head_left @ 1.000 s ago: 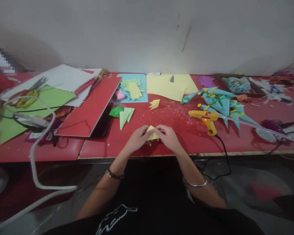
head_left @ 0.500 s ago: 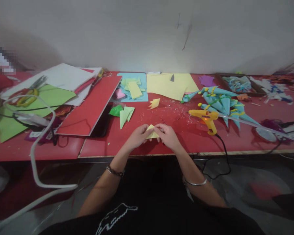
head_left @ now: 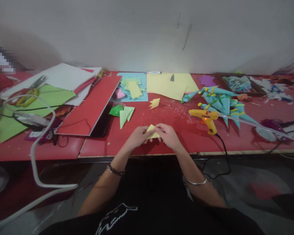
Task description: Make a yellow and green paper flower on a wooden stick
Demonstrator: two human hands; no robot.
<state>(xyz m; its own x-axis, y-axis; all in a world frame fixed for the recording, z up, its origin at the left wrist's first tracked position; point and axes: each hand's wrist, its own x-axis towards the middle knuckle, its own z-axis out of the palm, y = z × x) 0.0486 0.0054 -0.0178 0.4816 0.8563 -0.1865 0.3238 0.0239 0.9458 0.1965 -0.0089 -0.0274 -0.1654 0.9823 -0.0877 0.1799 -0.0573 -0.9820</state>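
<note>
A small piece of yellow paper (head_left: pixel 151 131), pointed at the top, is held between my two hands over the front of the red table (head_left: pixel 117 143). My left hand (head_left: pixel 139 136) grips its left side, thumb on top and fingers partly hidden underneath. My right hand (head_left: pixel 168 135) pinches its right side with thumb and forefinger. Just beyond lies a yellow paper crown shape (head_left: pixel 154 103). Folded light green paper pieces (head_left: pixel 126 116) lie to the left, against a bright green lump (head_left: pixel 116 110) in clear plastic.
At right, a yellow glue gun (head_left: pixel 207 119) with a lit light rests before blue paper cones (head_left: pixel 220 102). Yellow paper strips (head_left: pixel 134 89) lie on blue sheets behind. A red board (head_left: pixel 90 106), scissors (head_left: pixel 28 98) and a white bent tube (head_left: pixel 34 160) occupy the left.
The yellow paper has shifted slightly between my fingers, and my right hand has moved a little to the right. Everything else on the table stays where it was.
</note>
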